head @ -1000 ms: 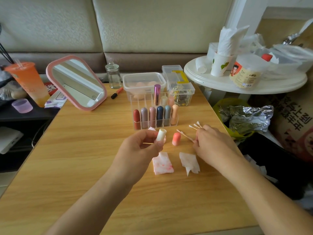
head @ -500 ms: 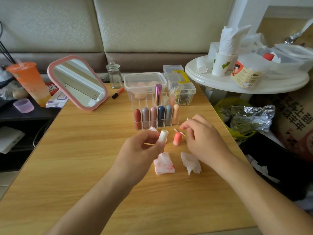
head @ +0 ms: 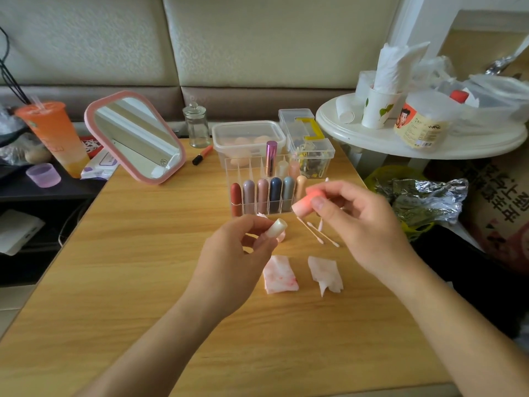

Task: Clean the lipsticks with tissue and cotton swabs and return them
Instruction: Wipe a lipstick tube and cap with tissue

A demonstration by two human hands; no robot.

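A clear acrylic organizer (head: 257, 179) stands near the far edge of the table, right of centre. Its front row holds six capped lipsticks (head: 262, 194), one to a compartment, running from dark red through mauve and navy to peach. A metallic purple tube (head: 271, 157) stands upright in a compartment behind them. Behind the organizer is a lidded plastic box (head: 247, 136) with beige sponges inside. Beside it is a clear case (head: 306, 138) with a yellow handle, its small contents too jumbled to tell. A stoppered glass jar (head: 196, 126) sits at the far edge.

The left hand (head: 237, 253) has its fingers curled round a pale lipstick tube (head: 276, 227), as it did a second ago. The pink cap (head: 307, 200), which stood on the table then, is now pinched in the fingertips of the right hand (head: 360, 222), raised in front of the organizer. The cotton swabs (head: 317, 233) lie uncovered below it.

Two tissue pieces lie mid-table, a red-stained tissue (head: 279, 275) and a whiter tissue (head: 325, 273). The wooden table (head: 143, 282) carries a pink-framed mirror (head: 134, 138) near its far left corner. A padded sofa back (head: 257, 38) runs behind, and a white round side table (head: 372, 138) stands off the far right corner.
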